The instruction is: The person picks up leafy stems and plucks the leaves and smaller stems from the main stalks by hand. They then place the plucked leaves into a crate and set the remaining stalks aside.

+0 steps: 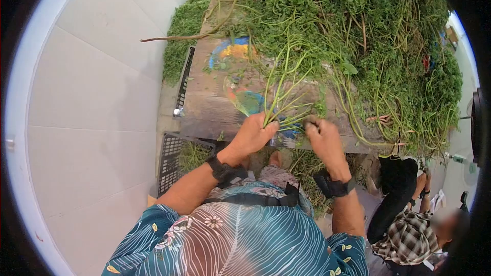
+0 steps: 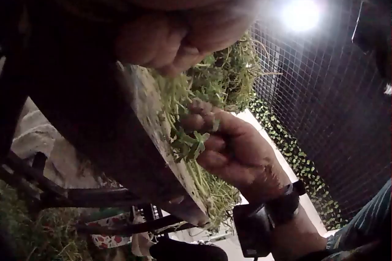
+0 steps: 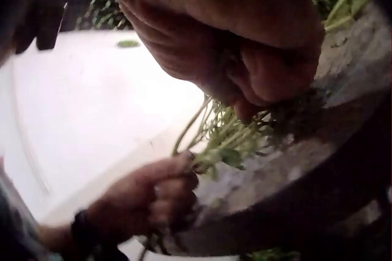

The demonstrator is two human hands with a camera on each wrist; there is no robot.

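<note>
A small bunch of long green stems (image 1: 280,89) fans out over the front of a wooden table (image 1: 204,107). My left hand (image 1: 253,135) grips it near the lower ends, thumb across the stems. To its right, my right hand (image 1: 325,140) has its fingers curled at the tips of some side stems. In the left wrist view, leafy green sprigs (image 2: 193,145) show at the fingertips of the right hand (image 2: 236,151). The right wrist view shows stems running between the left hand (image 3: 150,197) and the pinching fingers of the right hand (image 3: 263,71).
A large heap of leafy green plants (image 1: 358,25) covers the table's back and right. One long brown stem (image 1: 174,38) sticks out left. Black plastic crates (image 1: 169,161) stand below the left edge, near a white wall (image 1: 97,97). Another person (image 1: 409,237) sits at lower right.
</note>
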